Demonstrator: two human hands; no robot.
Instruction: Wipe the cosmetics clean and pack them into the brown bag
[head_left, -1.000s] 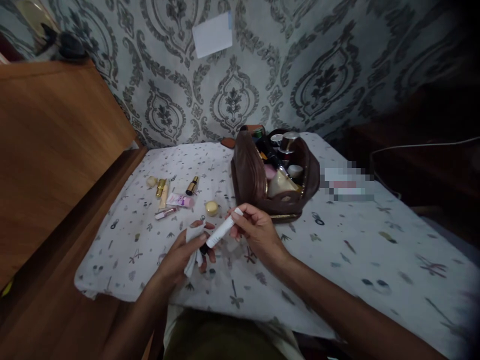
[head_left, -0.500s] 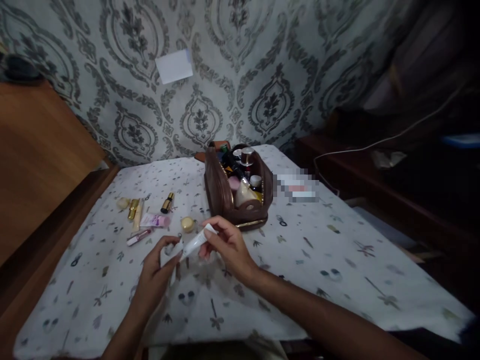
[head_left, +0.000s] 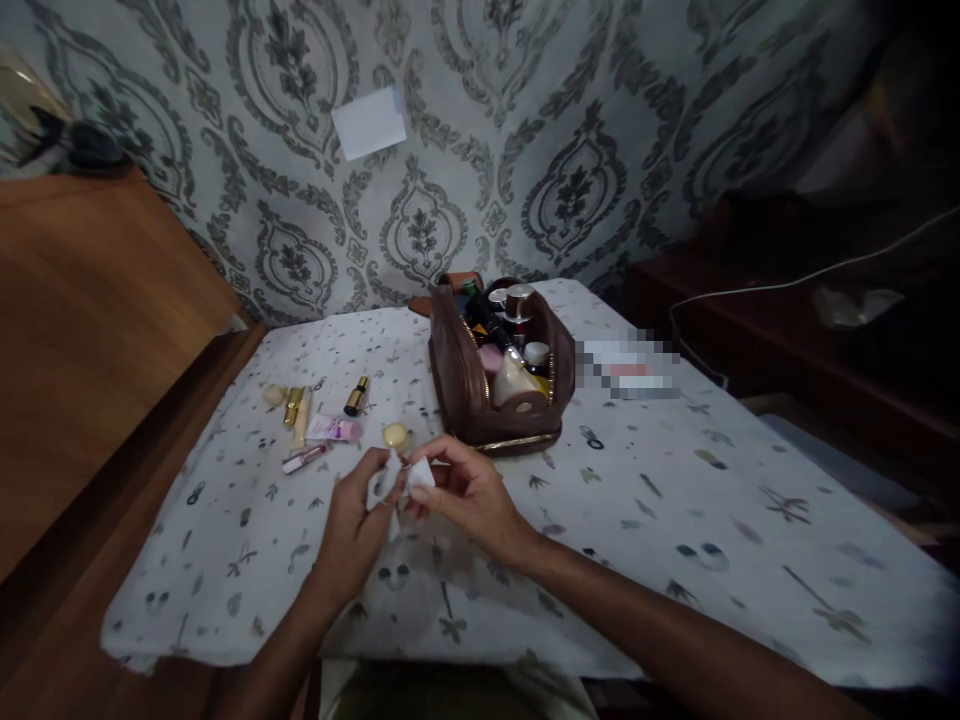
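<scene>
My left hand (head_left: 355, 520) is closed on a crumpled white tissue (head_left: 381, 482). My right hand (head_left: 484, 503) pinches a small white squeeze tube (head_left: 421, 474) between thumb and fingers. The tissue meets the tube's lower part, which the fingers and tissue mostly hide. Both hands are close together above the near part of the table. Just beyond them lies a round cream-coloured jar (head_left: 395, 436). Behind my right hand stands an open brown toiletry bag (head_left: 495, 432), packed with bottles and tubes.
On the left lie a pink-and-white tube (head_left: 334, 428), a lipstick (head_left: 304, 459), a gold tube (head_left: 293, 406) and a small black-and-gold bottle (head_left: 357, 396). A patterned cloth (head_left: 675, 620) covers the table. A wooden panel (head_left: 97, 290) borders the left; a white cable (head_left: 787, 278) hangs at the right.
My hands have drawn closer together, and the tissue now covers more of the white tube. The view has shifted, so everything appears slightly farther right.
</scene>
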